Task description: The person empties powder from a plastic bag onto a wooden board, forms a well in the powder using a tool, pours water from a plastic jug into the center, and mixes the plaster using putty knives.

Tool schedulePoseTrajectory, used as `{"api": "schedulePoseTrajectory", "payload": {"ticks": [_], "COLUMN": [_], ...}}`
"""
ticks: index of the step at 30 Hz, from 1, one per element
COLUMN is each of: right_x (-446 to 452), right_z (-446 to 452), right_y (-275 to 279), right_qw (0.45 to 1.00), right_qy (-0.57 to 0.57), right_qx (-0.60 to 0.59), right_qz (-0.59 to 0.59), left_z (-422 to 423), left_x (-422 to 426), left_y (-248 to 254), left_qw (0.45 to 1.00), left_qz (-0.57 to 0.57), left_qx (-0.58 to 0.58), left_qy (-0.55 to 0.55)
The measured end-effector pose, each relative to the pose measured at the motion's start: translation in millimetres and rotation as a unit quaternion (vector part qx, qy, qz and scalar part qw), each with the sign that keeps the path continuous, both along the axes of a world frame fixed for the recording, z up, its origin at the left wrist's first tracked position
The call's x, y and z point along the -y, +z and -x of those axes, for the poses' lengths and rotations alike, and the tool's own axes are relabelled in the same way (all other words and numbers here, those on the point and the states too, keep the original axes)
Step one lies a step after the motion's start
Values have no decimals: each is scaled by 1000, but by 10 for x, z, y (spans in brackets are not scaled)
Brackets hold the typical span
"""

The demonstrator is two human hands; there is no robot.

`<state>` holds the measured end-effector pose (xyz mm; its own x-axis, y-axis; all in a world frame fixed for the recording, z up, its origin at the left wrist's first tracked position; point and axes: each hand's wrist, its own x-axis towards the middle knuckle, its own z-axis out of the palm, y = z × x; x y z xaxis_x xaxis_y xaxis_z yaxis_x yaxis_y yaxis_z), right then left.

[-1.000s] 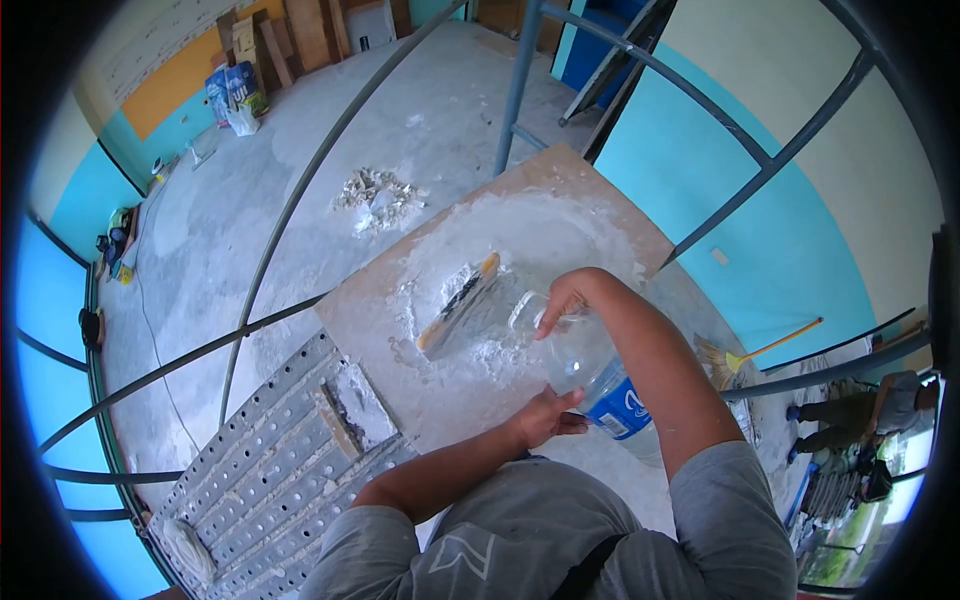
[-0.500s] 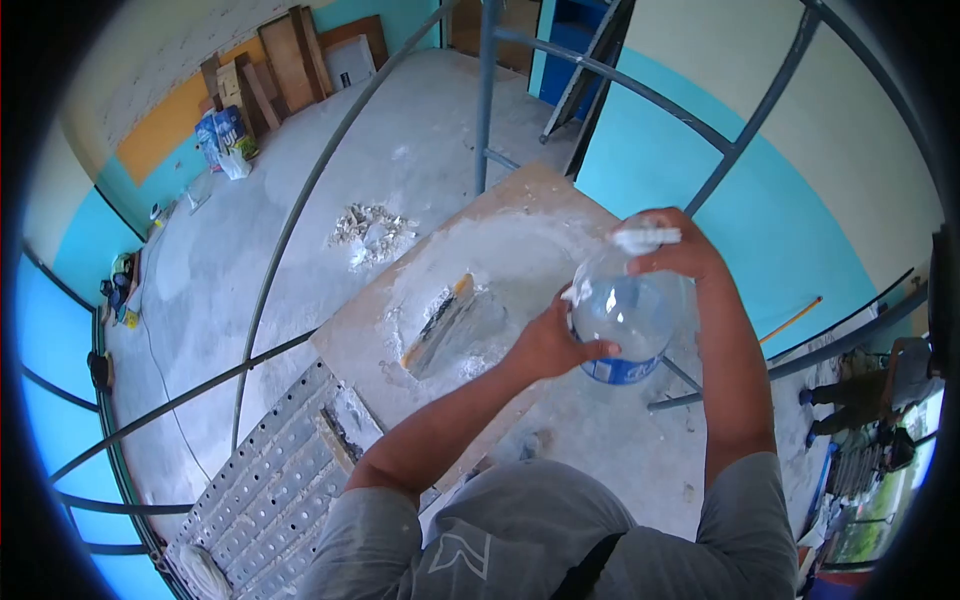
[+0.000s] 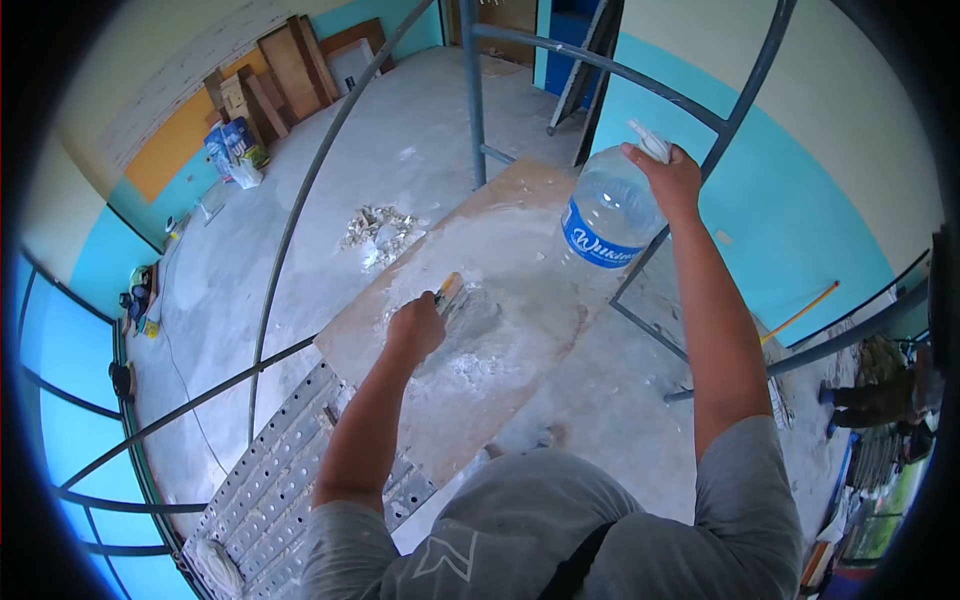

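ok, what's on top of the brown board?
On the brown board: a pale smeared patch, some white residue and a tool at the left hand. That hand covers part of the tool; board surface behind hand and forearm can't be seen.

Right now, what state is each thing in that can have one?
Jug, held aloft; capped or open, cannot tell
Right hand, closed on the jug
Tool, partly covered
Left hand, at the tool; grip partly hidden
Board, smeared with whitish residue
Metal platform, streaked with residue
Debris, heaped
Wooden panels, propped upright
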<state>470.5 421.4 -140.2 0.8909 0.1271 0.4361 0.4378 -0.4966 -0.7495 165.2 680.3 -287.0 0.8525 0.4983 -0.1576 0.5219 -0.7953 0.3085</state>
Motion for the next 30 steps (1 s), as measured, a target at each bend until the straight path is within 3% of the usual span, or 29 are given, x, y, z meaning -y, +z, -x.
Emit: {"api": "schedulePoseTrajectory", "payload": {"ticks": [7, 11, 13, 14, 16, 18, 19, 21, 23, 25, 27, 29, 30], "right_x": [-134, -243, -287, -285, -263, -416, -521, -703, -819, -881, -907, -933, -941], "right_z": [-362, -476, -383, -278, 188, 475, 602, 616, 452, 311, 238, 270, 282], "right_y": [-38, -40, -182, -279, -501, -1176, -1371, -1876, -2391, -2646, -2693, -2519, -2505], "right_qw": [991, 998, 975, 949, 937, 937, 918, 897, 855, 858, 854, 842, 843], "right_qy": [-119, -33, -108, -144, -8, 242, 326, 319, 278, 277, 284, 298, 288], "right_qx": [46, 5, 187, 275, 347, 244, 174, 147, 182, 148, 101, 44, 52], "right_qz": [47, 58, 52, 50, 28, 53, 142, 269, 397, 406, 423, 448, 451], "left_z": [196, 637, 978, 1138, 1361, 1571, 1676, 1749, 1533, 1376, 1126, 844, 696], "left_x": [81, -233, -509, -452, -355, -280, -281, -370, -268, -309, -337, -282, -196], "left_y": [286, 237, -203, -170, -125, -184, -366, -809, -676, -906, -1171, -1071, -766], "left_qw": [994, 970, 931, 916, 881, 842, 831, 810, 811, 787, 818, 859, 885], "left_qz": [37, 113, 211, 227, 255, 276, 289, 315, 309, 357, 343, 300, 264], "left_qx": [60, 160, 195, 192, 186, 173, 179, 199, 185, 221, 222, 194, 165], "left_qy": [80, 146, 226, 270, 353, 431, 440, 453, 461, 452, 406, 366, 347]}}
